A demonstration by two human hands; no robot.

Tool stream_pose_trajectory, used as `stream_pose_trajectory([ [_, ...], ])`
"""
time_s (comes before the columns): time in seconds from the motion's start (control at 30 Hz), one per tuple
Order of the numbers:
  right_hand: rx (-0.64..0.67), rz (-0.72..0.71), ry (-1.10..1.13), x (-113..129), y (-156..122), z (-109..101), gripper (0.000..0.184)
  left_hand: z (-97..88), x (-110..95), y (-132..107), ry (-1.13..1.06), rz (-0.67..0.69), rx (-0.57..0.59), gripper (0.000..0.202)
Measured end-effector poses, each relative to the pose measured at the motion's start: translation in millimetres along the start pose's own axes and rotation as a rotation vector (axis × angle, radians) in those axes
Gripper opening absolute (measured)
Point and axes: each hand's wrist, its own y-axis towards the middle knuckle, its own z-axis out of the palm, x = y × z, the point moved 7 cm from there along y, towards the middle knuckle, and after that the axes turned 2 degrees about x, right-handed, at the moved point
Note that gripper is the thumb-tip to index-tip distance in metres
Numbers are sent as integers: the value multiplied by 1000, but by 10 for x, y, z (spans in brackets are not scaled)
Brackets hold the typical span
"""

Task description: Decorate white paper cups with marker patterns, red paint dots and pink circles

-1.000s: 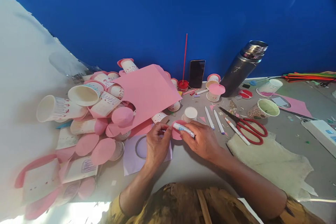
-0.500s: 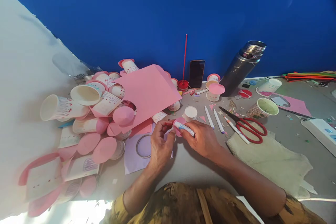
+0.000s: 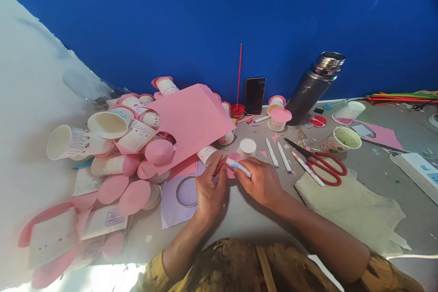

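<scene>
My right hand (image 3: 262, 183) is closed round a white glue tube with a blue label (image 3: 238, 167), its tip lying over a small pink paper disc (image 3: 232, 163). My left hand (image 3: 209, 190) pinches the left edge of that same pink disc, fingers curled. Both hands meet over the grey table just in front of a small white paper cup (image 3: 247, 147). Under my left hand lies a pale lilac sheet (image 3: 173, 205) with a ring drawn on it.
A heap of paper cups with pink discs (image 3: 130, 146) and a big pink sheet (image 3: 191, 121) fills the left. Markers (image 3: 278, 153), red scissors (image 3: 321, 164), a cloth (image 3: 356, 210), a steel flask (image 3: 315, 86), a phone (image 3: 255, 96) and more cups lie to the right.
My left hand has shifted slightly right and up along the disc's edge, closing in on my right hand. The glue tube stays over the disc.
</scene>
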Motion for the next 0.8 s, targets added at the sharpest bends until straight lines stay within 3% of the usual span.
stream_pose_trajectory([
  [0.27,-40,-9,4,-44,19,-18,23,-7,6,-46,-25,-31,13,32],
  [0.47,-34,-134,-50,48,-27,-9,27,-47,-16,56,-177,-59,54,36],
  [0.63,-75,-209,-94,85,-59,-3,29,-46,-36,124,-97,-47,135,30],
  [0.8,-94,-171,-121,78,-62,4,28,3,12,68,-143,-122,127,32],
])
